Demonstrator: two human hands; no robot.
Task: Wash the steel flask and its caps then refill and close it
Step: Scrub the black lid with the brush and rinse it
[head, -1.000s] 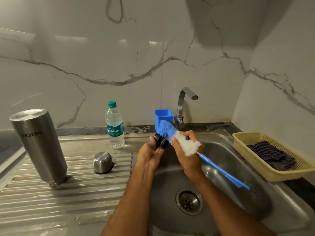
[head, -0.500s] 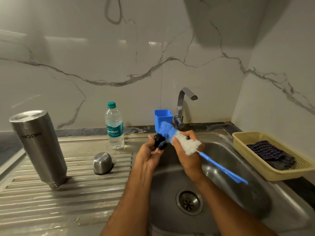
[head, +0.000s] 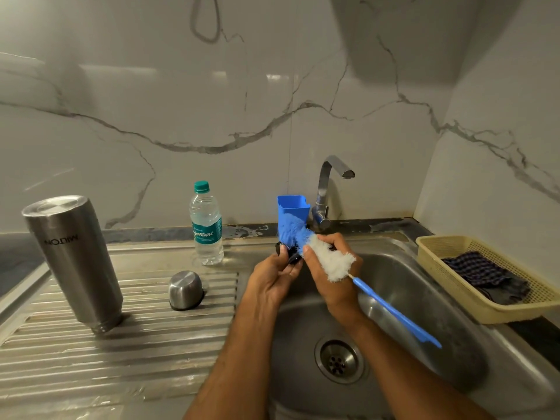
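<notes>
The light is dim and warm, coming from above. Soft glare patches sit on the wall tiles (head: 242, 77), and a broad shadow darkens the upper right. The flask (head: 72, 259) casts a short shadow on the drainboard (head: 91, 344). Wide-angle bending curves the edges; focus is fairly sharp throughout.

White marble-look wall (head: 272, 86) with grey veins meets a side wall (head: 500, 147) behind a steel sink (head: 424, 286).

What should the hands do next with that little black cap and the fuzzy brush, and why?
Probably turn the small black cap in the left hand, so the blue-and-white bristle brush that the right hand grips reaches its other sides; the bristles cover only one part.
</notes>
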